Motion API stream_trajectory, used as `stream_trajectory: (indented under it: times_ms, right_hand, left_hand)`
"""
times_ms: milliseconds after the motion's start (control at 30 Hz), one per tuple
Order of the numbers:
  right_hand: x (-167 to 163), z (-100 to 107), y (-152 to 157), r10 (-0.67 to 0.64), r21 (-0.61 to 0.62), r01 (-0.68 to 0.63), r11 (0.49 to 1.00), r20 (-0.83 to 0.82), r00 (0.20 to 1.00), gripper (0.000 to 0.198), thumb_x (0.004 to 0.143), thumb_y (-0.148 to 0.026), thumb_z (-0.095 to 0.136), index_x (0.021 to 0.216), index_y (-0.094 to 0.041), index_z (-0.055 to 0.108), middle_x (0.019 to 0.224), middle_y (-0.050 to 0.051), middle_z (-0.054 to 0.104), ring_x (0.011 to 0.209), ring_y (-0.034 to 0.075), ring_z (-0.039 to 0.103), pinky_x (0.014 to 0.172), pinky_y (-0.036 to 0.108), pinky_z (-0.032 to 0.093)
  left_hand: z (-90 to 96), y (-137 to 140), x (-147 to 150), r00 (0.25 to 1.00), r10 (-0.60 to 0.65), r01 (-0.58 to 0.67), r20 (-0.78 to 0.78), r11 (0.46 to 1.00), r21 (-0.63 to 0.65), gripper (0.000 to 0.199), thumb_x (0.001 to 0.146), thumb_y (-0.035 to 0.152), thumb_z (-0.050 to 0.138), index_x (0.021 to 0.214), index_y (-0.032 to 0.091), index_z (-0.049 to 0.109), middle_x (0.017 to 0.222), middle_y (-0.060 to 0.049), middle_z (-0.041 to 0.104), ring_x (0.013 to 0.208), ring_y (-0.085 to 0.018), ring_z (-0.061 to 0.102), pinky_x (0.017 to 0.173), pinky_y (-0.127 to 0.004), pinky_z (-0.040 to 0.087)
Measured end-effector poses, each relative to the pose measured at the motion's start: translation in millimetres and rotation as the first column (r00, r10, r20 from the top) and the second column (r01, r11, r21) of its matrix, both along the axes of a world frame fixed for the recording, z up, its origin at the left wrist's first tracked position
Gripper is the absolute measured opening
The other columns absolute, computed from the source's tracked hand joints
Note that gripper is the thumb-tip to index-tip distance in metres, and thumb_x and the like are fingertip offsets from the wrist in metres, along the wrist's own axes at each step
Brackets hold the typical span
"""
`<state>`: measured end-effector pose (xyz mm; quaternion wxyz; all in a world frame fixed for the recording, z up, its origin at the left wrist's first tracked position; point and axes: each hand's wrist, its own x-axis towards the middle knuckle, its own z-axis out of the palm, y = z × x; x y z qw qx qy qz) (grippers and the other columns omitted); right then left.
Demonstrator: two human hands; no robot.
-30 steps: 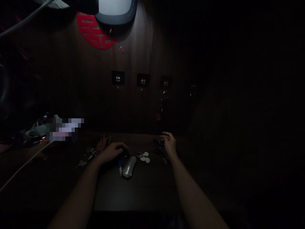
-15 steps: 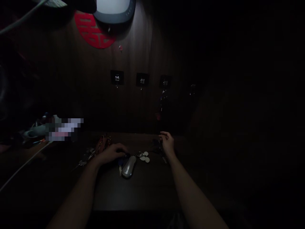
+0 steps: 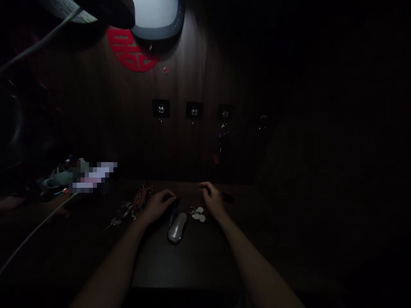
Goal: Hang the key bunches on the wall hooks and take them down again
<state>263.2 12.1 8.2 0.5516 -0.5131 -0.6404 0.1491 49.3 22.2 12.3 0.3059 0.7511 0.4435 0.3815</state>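
Observation:
My left hand [image 3: 159,204] is over the table left of centre, its thumb and fingertips closed at the upper end of a blue-headed key [image 3: 174,210]. The key is blurred in the dim light. Just right of it lies a silver, rounded fob [image 3: 177,229] with a metal ring [image 3: 192,210] and a white three-lobed tag [image 3: 199,214]. My right hand [image 3: 213,199] rests beyond the tag, fingers apart and pointing left, with no held thing visible. A dark object [image 3: 227,197] lies beside its wrist; what it is I cannot make out.
Left of my left hand are a braided reddish-brown strap [image 3: 141,199] and a bunch of keys [image 3: 122,213]. A white cable [image 3: 38,229] crosses the left side. Black hooks [image 3: 194,111] line the wall, one with keys hanging [image 3: 221,137]. A lamp-like panel [image 3: 156,19] is above.
My right hand has moved left toward the tag, over where dark keys lay. The blue-headed key has shifted and tilted at my left fingertips. The view has moved slightly.

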Motion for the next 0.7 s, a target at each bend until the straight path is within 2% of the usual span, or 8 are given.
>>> stream_trajectory:
  times_ms: [133, 267, 400, 533, 600, 700]
  right_hand:
    - [-15, 3, -7, 0.103, -0.004, -0.103, 0.995, 0.116, 0.988, 0.023, 0.077, -0.019, 0.042, 0.087, -0.022, 0.062, 0.091, 0.002, 0.067, 0.090, 0.018, 0.060, 0.082, 0.031, 0.042]
    - [-27, 4, -10, 0.136, -0.010, -0.136, 0.991, 0.138, 0.981, 0.020, 0.079, -0.020, 0.045, 0.087, -0.024, 0.062, 0.090, 0.002, 0.067, 0.091, 0.019, 0.059, 0.083, 0.032, 0.041]
    - [-36, 6, -13, 0.168, -0.023, -0.166, 0.986, 0.139, 0.976, 0.017, 0.078, -0.023, 0.052, 0.090, -0.026, 0.063, 0.092, 0.001, 0.067, 0.091, 0.019, 0.058, 0.083, 0.033, 0.041]
    - [-42, 3, -13, 0.156, -0.017, -0.156, 0.988, 0.166, 0.974, 0.024, 0.073, -0.024, 0.059, 0.097, -0.025, 0.061, 0.098, 0.002, 0.066, 0.094, 0.021, 0.057, 0.085, 0.036, 0.041]
    - [-43, 1, -12, 0.148, -0.006, -0.149, 0.989, 0.157, 0.976, 0.029, 0.072, -0.024, 0.060, 0.101, -0.026, 0.059, 0.101, 0.002, 0.065, 0.096, 0.021, 0.057, 0.086, 0.036, 0.041]
    - [-45, -2, -10, 0.151, 0.003, -0.153, 0.988, 0.129, 0.980, 0.031, 0.071, -0.025, 0.061, 0.102, -0.026, 0.058, 0.101, 0.002, 0.064, 0.096, 0.020, 0.058, 0.085, 0.036, 0.043]
  left_hand:
    - [-0.1, 2, 6, 0.986, 0.129, -0.131, 0.109, 0.991, 0.014, 0.024, 0.072, 0.040, 0.055, 0.079, 0.018, 0.062, 0.084, -0.003, 0.066, 0.085, -0.020, 0.060, 0.079, -0.030, 0.044]
    - [-1.2, 5, 9, 0.948, 0.187, -0.167, 0.258, 0.981, -0.097, 0.026, 0.069, 0.040, 0.057, 0.080, 0.016, 0.062, 0.084, -0.004, 0.066, 0.084, -0.020, 0.060, 0.074, -0.030, 0.046]
    - [-1.3, 5, 9, 0.897, 0.207, -0.121, 0.390, 0.965, -0.233, 0.031, 0.065, 0.042, 0.063, 0.082, 0.015, 0.062, 0.081, -0.004, 0.065, 0.078, -0.018, 0.060, 0.066, -0.027, 0.046]
    - [-2.7, 6, 11, 0.800, 0.228, -0.028, 0.554, 0.938, -0.346, 0.033, 0.060, 0.041, 0.068, 0.079, 0.014, 0.060, 0.074, -0.002, 0.063, 0.068, -0.014, 0.059, 0.063, -0.025, 0.047]
    - [-3.3, 7, 13, 0.767, 0.226, 0.013, 0.600, 0.930, -0.367, 0.034, 0.059, 0.041, 0.070, 0.077, 0.014, 0.060, 0.072, -0.001, 0.063, 0.066, -0.013, 0.059, 0.064, -0.026, 0.047]
    - [-2.3, 4, 15, 0.763, 0.182, 0.076, 0.621, 0.928, -0.365, 0.035, 0.059, 0.041, 0.071, 0.078, 0.014, 0.061, 0.074, -0.002, 0.063, 0.067, -0.012, 0.059, 0.066, -0.026, 0.047]
